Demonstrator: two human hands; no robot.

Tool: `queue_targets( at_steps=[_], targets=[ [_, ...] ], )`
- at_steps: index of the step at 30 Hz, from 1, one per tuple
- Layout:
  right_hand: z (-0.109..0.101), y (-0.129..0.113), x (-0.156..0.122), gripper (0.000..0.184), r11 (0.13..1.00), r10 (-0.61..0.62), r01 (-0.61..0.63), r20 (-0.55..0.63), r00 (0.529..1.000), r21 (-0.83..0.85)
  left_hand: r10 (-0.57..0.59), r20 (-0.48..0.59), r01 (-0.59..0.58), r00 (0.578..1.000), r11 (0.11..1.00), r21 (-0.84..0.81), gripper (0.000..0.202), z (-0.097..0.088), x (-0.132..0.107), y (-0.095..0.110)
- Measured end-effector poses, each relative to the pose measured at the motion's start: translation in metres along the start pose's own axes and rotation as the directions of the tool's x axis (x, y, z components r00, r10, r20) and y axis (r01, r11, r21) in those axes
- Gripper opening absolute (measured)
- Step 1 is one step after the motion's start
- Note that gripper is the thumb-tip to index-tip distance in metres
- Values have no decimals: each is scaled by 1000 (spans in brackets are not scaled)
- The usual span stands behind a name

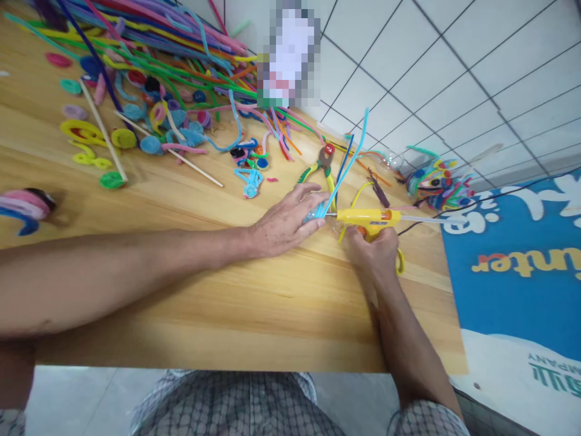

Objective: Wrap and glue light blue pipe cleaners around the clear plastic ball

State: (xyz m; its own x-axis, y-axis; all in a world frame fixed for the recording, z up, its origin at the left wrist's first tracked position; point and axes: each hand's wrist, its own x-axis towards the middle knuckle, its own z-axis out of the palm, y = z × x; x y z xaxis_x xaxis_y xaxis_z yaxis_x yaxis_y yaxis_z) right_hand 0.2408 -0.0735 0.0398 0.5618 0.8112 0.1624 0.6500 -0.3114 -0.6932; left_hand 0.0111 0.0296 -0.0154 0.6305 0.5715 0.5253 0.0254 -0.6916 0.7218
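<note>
My right hand (372, 248) is wrapped round the handle of a yellow glue gun (365, 217), with a clear glue stick (429, 219) sticking out of its back end. The gun's metal nozzle points left and meets a light-blue pipe cleaner piece (319, 211). My left hand (290, 221) grips that piece between fingers and thumb; a long light-blue stem (351, 158) rises from it. Part of the piece is hidden by my fingers. Just beyond lie pliers (325, 162) with green and yellow handles.
Bundled pipe cleaners (181, 45) and coiled pieces cover the table's far left. Two wooden sticks (170, 149) lie among them. A blurred-out phone-like object (290, 54) stands by the tiled wall. Colourful pipe cleaner figures (440, 184) and a dark cable are at the right, beside a blue printed banner (512, 290).
</note>
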Motion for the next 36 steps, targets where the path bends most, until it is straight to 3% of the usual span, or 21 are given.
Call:
queue_targets(
  at_steps=[12,21,36],
  targets=[
    [2,13,4,21,995,-97,98,-57,994,13,75,-30,-75,997,997,-3,47,6,1,-6],
    [-3,1,4,18,993,-115,114,-23,993,-40,84,-24,-83,996,996,27,50,6,1,-5],
    [1,2,3,22,991,-128,124,-96,987,-45,96,-28,-96,995,995,32,49,9,3,-5]
  ],
)
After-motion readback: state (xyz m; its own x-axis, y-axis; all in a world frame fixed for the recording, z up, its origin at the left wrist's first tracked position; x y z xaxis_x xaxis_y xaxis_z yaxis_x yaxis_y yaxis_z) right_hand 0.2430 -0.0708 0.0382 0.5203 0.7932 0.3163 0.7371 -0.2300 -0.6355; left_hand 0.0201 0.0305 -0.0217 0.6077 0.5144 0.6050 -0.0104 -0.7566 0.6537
